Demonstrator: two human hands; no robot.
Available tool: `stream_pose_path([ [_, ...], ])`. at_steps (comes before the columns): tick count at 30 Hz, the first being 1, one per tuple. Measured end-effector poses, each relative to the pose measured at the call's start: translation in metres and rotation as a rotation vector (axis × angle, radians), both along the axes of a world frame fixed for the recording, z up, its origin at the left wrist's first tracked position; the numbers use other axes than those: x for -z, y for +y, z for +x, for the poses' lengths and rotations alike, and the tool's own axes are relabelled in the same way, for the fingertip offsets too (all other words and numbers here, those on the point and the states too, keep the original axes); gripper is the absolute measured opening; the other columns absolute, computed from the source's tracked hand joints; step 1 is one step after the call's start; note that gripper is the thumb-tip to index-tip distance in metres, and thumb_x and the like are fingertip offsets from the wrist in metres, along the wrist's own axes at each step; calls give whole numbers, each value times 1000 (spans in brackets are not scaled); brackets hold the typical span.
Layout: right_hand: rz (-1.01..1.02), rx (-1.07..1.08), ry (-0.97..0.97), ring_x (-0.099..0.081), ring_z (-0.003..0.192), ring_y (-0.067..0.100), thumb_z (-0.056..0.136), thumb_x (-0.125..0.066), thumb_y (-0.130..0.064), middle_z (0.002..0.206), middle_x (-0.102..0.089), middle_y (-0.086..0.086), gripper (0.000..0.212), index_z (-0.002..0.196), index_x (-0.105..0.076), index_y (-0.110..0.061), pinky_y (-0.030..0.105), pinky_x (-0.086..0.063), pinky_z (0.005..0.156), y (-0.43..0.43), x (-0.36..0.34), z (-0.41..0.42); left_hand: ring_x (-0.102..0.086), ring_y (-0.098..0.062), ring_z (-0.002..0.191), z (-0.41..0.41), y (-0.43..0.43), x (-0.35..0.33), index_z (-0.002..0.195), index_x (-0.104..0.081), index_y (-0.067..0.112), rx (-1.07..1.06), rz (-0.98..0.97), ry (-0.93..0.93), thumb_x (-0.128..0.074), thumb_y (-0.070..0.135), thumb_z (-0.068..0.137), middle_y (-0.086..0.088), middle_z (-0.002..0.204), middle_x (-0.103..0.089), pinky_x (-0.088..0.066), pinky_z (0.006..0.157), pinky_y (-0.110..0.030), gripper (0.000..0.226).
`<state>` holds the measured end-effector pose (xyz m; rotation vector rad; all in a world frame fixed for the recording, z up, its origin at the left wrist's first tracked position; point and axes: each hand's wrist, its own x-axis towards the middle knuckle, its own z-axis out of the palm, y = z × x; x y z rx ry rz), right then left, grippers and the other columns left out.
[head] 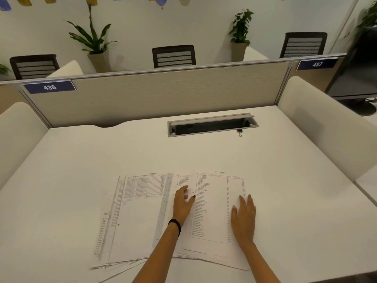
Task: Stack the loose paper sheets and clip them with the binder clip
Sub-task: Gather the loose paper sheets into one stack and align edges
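Several printed paper sheets (140,217) lie spread and overlapping on the white desk (81,170) near its front edge. My left hand (182,203) rests flat on the left edge of the rightmost sheet (214,211), fingers apart, a dark band on its wrist. Over the right edge of that same sheet my right hand (243,219) lies flat with its fingers together. A small black binder clip (240,132) sits far back on the desk, just in front of the cable slot, well beyond both hands.
An open grey cable slot (212,125) is set into the desk's far side. A beige divider panel (155,94) closes off the back, and white side panels (318,127) stand left and right. Chairs and potted plants are beyond the divider.
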<state>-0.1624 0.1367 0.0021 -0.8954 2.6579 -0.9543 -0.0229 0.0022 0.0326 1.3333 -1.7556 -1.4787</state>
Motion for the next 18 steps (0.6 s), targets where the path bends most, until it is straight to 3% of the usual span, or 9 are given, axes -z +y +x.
stream_pose_path([
  [6,-59,-12,-46,-14,143,29,94,-44,-13,154,-17,17,47,139,-33,-4,38,-7,119,-1,2,2,-53,-21,113,-8,6,-3,137,-33,8,48,171,98,-61,8,87,-10,130,-52,-44,96,-29,57],
  [8,-98,-8,-87,-14,143,28,94,-44,-12,154,-17,15,48,140,-32,-6,39,-11,119,-2,3,1,-53,-15,109,-10,9,-3,133,-39,9,59,132,89,-59,5,87,-9,131,-53,-44,94,-25,50],
  [13,-295,41,-223,-21,141,30,93,-45,-6,152,-22,17,52,141,-27,-5,44,-20,116,-9,-10,-16,-54,-17,114,-17,11,-16,125,-46,16,61,4,134,-53,6,91,-4,127,-54,-44,102,-33,36],
  [15,-407,102,-338,-31,136,31,93,-46,-7,150,-27,16,54,143,-24,-7,44,-30,112,-15,-21,-28,-56,-4,106,-18,9,-28,119,-48,26,69,-49,181,-53,10,92,6,121,-57,-45,96,-24,32],
  [18,-543,209,-654,-51,112,22,92,-52,-17,138,-44,10,52,140,-32,-16,32,-43,90,-23,-42,-46,-57,-7,109,-19,4,-49,121,-51,22,64,-105,260,-53,14,93,8,119,-59,-47,95,-24,30],
])
